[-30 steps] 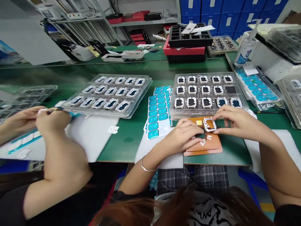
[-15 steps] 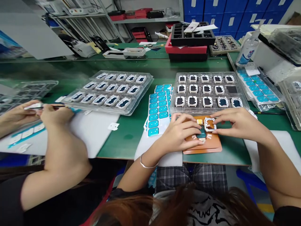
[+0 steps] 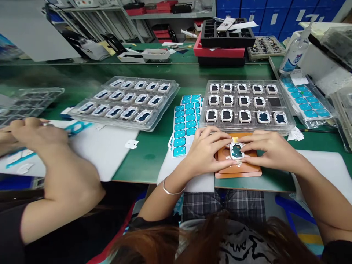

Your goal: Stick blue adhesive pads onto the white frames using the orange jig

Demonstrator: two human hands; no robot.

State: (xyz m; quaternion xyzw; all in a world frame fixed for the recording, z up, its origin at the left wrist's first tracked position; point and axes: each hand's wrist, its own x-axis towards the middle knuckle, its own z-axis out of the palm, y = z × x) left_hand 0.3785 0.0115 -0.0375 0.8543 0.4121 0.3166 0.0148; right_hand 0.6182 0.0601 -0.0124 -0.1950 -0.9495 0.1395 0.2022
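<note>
- fingers of your left hand (image 3: pixel 205 154) and right hand (image 3: pixel 271 152) pinch the small white square frame with blue-green centre (image 3: pixel 237 150) from both sides.
- it sits between them on the orange rectangular jig plate (image 3: pixel 247 169).
- just beyond your fingers lies the clear plastic tray of white frames (image 3: pixel 275 126).

The left hand (image 3: pixel 207 152) and right hand (image 3: pixel 271 152) cover most of the orange fixture (image 3: pixel 239 169) and the edges of the small white frame (image 3: pixel 236 150). A co-worker's hands (image 3: pixel 33 134) are blurred. The right-hand tray (image 3: pixel 342 110) is cut off.
</note>
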